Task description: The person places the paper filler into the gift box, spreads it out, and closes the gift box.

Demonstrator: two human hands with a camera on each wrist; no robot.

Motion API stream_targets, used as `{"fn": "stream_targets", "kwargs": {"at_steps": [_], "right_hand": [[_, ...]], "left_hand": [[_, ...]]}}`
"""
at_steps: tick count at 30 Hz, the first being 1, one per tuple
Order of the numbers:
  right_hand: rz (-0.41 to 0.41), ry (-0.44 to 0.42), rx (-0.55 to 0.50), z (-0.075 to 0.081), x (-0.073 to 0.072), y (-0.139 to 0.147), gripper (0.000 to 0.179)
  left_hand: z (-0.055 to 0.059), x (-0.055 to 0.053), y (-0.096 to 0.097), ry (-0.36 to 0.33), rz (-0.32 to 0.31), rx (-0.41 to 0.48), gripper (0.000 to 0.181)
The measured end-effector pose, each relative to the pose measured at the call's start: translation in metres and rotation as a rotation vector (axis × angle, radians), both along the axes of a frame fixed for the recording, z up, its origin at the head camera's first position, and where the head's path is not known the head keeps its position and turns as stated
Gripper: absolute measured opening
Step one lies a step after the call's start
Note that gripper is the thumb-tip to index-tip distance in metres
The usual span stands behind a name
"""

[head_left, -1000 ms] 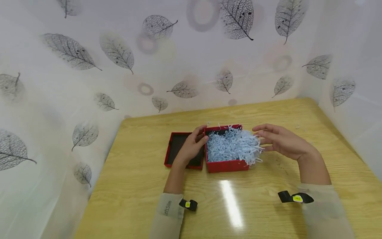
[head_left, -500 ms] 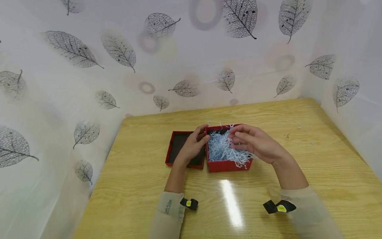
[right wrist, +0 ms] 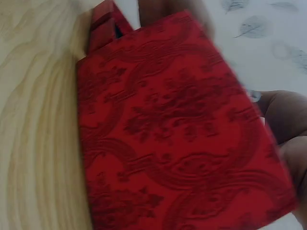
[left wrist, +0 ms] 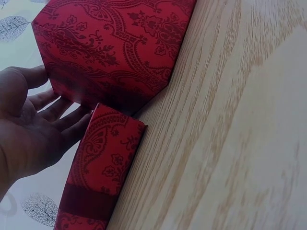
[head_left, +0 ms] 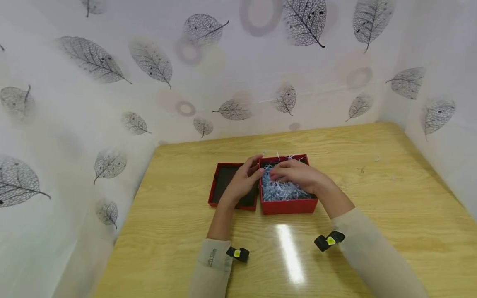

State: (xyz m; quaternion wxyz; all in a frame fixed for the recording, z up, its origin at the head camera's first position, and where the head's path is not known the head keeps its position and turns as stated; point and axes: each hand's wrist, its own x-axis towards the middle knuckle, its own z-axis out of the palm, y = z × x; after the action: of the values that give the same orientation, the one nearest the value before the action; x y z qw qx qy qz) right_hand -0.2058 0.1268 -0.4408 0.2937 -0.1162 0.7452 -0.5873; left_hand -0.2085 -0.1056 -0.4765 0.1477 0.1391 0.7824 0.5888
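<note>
The red box sits on the table, mouth up, its long side going left to right. The left hand touches its left side with loose fingers. The right hand touches shredded paper inside, fingers loosely bent.

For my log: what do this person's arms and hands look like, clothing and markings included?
Both the left hand and right hand are ungloved. The left sleeve and right sleeve are pale beige and long; the left carries small dark lettering, too small to read surely. Near each cuff sits a black band with a yellow patch. No cables show.
</note>
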Motion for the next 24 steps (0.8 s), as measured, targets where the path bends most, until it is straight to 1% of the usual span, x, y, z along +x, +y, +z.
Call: {"fn": "stream_targets", "kwargs": {"at_steps": [5, 8, 10, 13, 16, 18, 21, 24], "right_hand": [[-0.004, 0.007, 0.078, -0.003, -0.002, -0.006, 0.046], [0.006, 0.001, 0.056, 0.003, -0.001, -0.002, 0.046], [0.010, -0.014, 0.030, 0.012, 0.000, 0.003, 0.048], [0.009, -0.018, -0.012, 0.033, 0.001, 0.015, 0.052], [0.002, 0.016, -0.035, 0.054, 0.003, 0.026, 0.053], [0.012, 0.048, -0.051, 0.064, 0.006, 0.032, 0.053], [0.025, 0.095, -0.042, 0.074, 0.011, 0.040, 0.052], [0.041, 0.110, -0.019, 0.075, 0.016, 0.043, 0.048]], "left_hand": [[0.002, -0.001, 0.000, 0.014, -0.007, -0.001, 0.053], [0.003, 0.000, 0.000, 0.000, -0.002, 0.001, 0.053], [0.003, 0.001, 0.001, -0.006, 0.000, 0.006, 0.053], [0.002, 0.001, 0.001, -0.004, 0.005, 0.012, 0.055], [0.002, 0.001, 0.000, -0.003, 0.013, 0.015, 0.056], [0.001, 0.001, -0.001, -0.002, 0.017, 0.011, 0.056], [0.001, 0.001, -0.002, -0.003, 0.012, 0.007, 0.056], [0.001, 0.000, -0.002, 0.001, 0.004, 0.003, 0.056]]}}
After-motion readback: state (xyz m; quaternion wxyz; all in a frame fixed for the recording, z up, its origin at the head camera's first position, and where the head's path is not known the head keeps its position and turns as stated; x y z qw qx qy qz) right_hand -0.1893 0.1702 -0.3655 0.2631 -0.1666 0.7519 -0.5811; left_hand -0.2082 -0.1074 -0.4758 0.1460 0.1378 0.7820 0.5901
